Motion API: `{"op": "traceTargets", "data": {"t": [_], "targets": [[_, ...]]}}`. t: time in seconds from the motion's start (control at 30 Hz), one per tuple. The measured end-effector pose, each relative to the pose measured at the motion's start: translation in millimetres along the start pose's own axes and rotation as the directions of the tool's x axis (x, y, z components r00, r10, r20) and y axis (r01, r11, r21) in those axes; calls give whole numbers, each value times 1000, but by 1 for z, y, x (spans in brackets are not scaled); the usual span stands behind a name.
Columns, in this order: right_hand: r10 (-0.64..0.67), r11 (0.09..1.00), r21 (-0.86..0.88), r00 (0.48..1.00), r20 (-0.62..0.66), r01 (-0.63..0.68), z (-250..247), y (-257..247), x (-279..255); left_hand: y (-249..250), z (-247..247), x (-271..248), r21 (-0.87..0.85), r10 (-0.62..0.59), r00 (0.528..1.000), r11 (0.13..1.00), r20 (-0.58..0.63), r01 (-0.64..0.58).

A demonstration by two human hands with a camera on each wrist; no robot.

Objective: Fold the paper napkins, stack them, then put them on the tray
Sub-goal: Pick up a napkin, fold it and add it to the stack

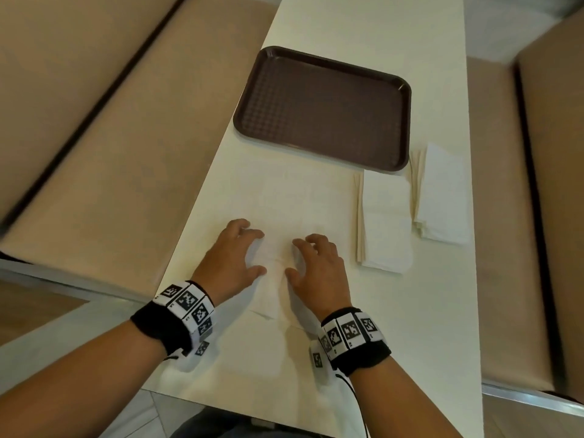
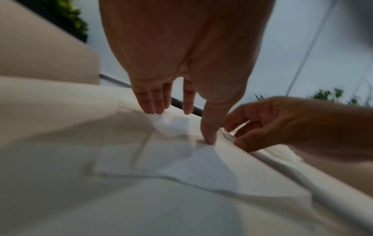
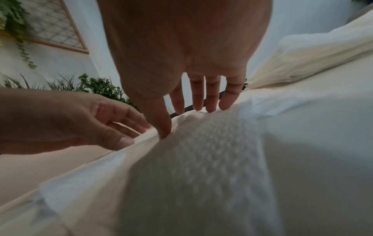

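The paper napkin (image 1: 278, 241) being worked on is lying on the near part of the cream table (image 1: 363, 26), and from the head view it is hard to make out: white on pale, its far edges are fading into the tabletop, and both hands are covering its middle. A raised ridge is running along it between the two hands; whether that ridge is a finished fold or only a gathered crease cannot be told. The left hand (image 1: 230, 257) is resting on the napkin's left half with fingers spread fairly wide and straight, thumb tip pressing down beside the ridge. The right hand (image 1: 319, 267) is mirroring it on the right half, its fingers (image 3: 210, 97) fanned out and touching the embossed paper, thumb at the crease. Neither hand is plainly pinching anything. Both wrist views are blurring at their edges.

A dark brown tray (image 1: 392, 80) is sitting beyond the napkin, and only a thin dark strip of it is showing in the wrist views. To the right, two stacks of napkins are lying just beside each other: the nearer stack (image 1: 384, 222) touching or nearly touching the tray's front edge, the farther stack (image 1: 442, 197) at the tray's right corner. Tan benches (image 1: 79, 121) are flanking the table, their outer parts cut off. Green plants (image 3: 101, 86) are standing behind.
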State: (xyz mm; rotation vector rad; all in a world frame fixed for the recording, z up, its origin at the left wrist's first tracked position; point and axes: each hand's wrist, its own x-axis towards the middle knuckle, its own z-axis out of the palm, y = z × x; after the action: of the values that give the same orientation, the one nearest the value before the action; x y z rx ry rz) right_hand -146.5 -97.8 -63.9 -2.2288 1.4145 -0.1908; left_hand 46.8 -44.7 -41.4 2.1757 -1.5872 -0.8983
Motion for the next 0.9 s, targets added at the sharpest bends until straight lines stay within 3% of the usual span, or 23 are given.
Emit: {"op": "traceTargets", "data": {"t": [0.2, 0.27, 0.4, 0.5, 0.63, 0.77, 0.9], "targets": [[-4, 1000, -1, 1000, 0, 4, 3, 1, 1, 13, -3, 15, -239, -204, 975, 955, -94, 176], [-6, 1000, 13, 1000, -6, 6, 3, 1, 1, 14, -6, 20, -297, -225, 966, 938, -126, 180], [-1, 998, 57, 1000, 27, 0, -1, 1, -1, 20, -9, 20, -277, -117, 969, 959, -217, 54], [37, 975, 221, 999, 13, -39, -13, 1, -4, 24, -16, 16, -330, -41, 990, 944, -133, -5], [45, 903, 429, 991, -122, 12, -54, 9, 2, 36, -46, 12, -494, 206, 979, 853, 16, -171], [27, 864, 493, 986, 162, -104, -91, 18, 12, 45, -74, 17, -682, 363, 915, 715, 177, -151], [10, 679, 706, 964, 267, -203, -98, 24, 8, 47, -84, 23, -849, 374, 897, 529, 235, 2]]}}
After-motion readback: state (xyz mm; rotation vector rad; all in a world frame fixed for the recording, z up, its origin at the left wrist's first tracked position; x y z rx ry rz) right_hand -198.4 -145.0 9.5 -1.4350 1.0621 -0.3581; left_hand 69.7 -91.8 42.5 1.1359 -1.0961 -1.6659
